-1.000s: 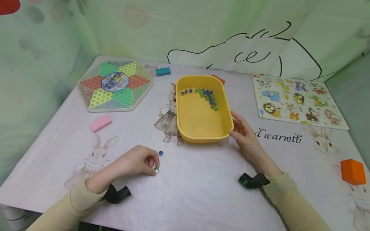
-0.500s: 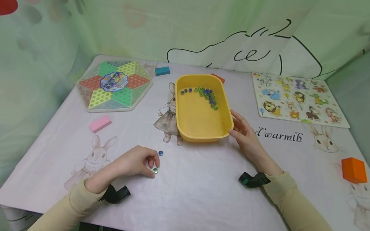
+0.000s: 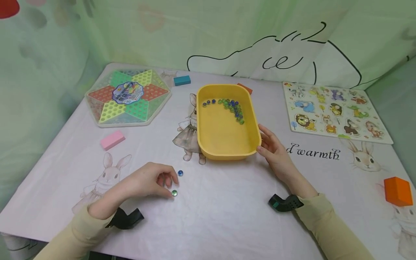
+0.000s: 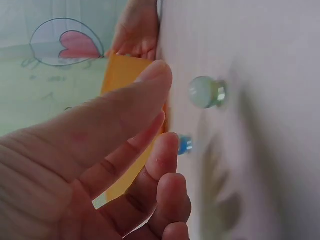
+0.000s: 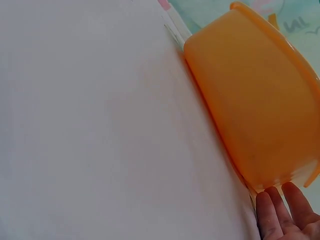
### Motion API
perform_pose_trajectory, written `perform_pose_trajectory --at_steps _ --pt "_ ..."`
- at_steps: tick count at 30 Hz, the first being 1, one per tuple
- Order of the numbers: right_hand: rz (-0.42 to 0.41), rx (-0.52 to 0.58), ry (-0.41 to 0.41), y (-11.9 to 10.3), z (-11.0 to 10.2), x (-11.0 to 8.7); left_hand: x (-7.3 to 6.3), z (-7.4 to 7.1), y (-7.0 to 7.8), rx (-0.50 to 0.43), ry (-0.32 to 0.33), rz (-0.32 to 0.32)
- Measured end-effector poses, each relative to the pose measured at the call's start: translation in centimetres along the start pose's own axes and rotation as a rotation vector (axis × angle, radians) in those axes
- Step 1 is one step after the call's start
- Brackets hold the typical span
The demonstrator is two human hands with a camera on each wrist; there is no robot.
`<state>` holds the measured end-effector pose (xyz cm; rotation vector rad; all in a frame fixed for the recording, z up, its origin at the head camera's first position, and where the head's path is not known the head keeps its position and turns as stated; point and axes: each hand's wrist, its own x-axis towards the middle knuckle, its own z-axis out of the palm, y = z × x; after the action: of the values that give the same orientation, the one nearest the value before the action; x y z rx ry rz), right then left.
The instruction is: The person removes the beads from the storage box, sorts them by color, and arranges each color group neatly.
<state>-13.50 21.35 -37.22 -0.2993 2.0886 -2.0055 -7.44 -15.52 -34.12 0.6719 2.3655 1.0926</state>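
Note:
My left hand (image 3: 147,181) hovers low over the cloth, thumb and fingers loosely bent and apart, holding nothing. Just past its thumb tip lies a clear green marble (image 3: 174,193); a gap shows between them in the left wrist view. A blue marble (image 3: 180,173) sits a little farther off, near the index fingertip. At the right front corner of a yellow tub (image 3: 214,157), my right hand (image 3: 276,157) touches the outer wall. Its fairly straight fingers (image 5: 270,215) meet the side in the right wrist view. Several green and blue marbles (image 3: 234,108) lie in the tub's far part.
A Chinese checkers board (image 3: 128,97) lies at the back left, with a pink block (image 3: 112,140) in front and a blue block (image 3: 182,80) beside it. An orange-red block (image 3: 245,88) is partly behind the tub. An animal puzzle (image 3: 336,112) and orange block (image 3: 398,191) are at right.
My left thumb and fingers have parted from the green marble, and the hand has drawn slightly left. The marble now rests free on the cloth. My right hand stays at the tub.

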Motion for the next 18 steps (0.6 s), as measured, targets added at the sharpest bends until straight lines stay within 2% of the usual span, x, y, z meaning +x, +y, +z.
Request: perform_pose_trajectory --at_steps 4,9,13,18 --pt "0.003 -0.004 -0.004 -0.1 0.0 0.0 0.3 -1.3 0.9 0.014 0.031 0.013" --pt "0.0 -0.016 -0.015 -0.2 -0.1 -0.1 1.9 -3.9 3.1 0.023 0.078 0.045" --pt "-0.007 -0.023 -0.018 -0.2 -0.1 -0.1 4.6 -5.8 5.4 -0.026 0.113 0.049" --pt "-0.009 -0.028 -0.021 0.0 -0.1 -0.1 9.3 -7.1 7.9 -0.084 0.156 0.02"
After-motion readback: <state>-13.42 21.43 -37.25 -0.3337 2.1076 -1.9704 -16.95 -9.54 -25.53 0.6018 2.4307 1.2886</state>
